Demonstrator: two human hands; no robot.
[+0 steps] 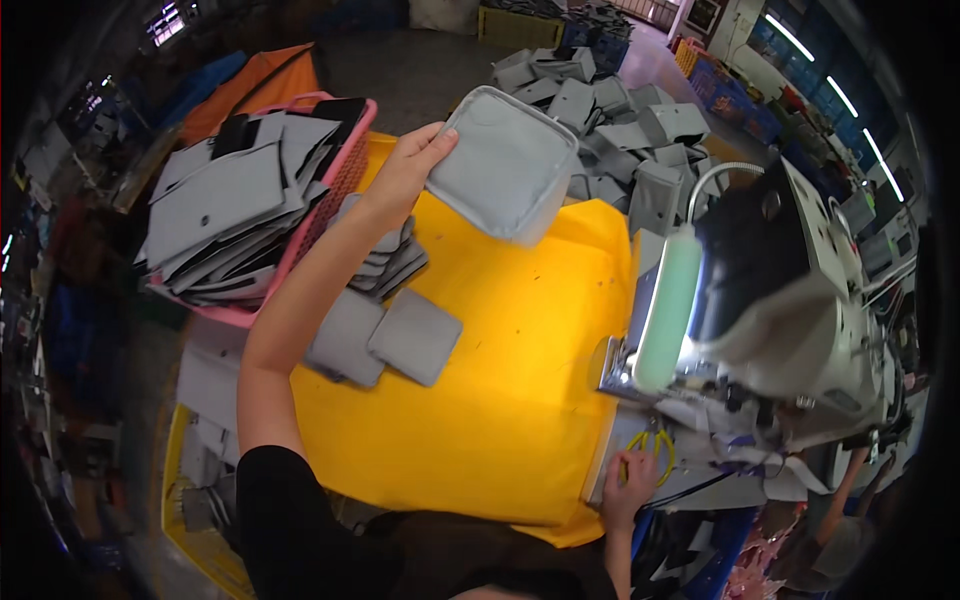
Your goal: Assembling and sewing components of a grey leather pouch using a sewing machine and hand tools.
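Note:
My left hand (415,165) is stretched out over the far part of the yellow sheet (510,390). Its fingers grip the edge of a grey box-shaped fabric case (505,165), lifted and tilted. Near the sewing machine's base, my right hand (630,485) is closed at the loops of yellow-handled scissors (660,440); the fingers partly hide the handle. Left of the sheet's middle, flat grey rounded-square panels (415,337) lie loose, with a stack of similar panels (385,260) behind them.
A sewing machine (825,330) with a green-cased lamp (670,310) stands at the right. Many grey cases (655,190) are heaped at the back. A pink basket (345,170) full of grey pieces is at the left; a yellow crate (190,530) sits lower left.

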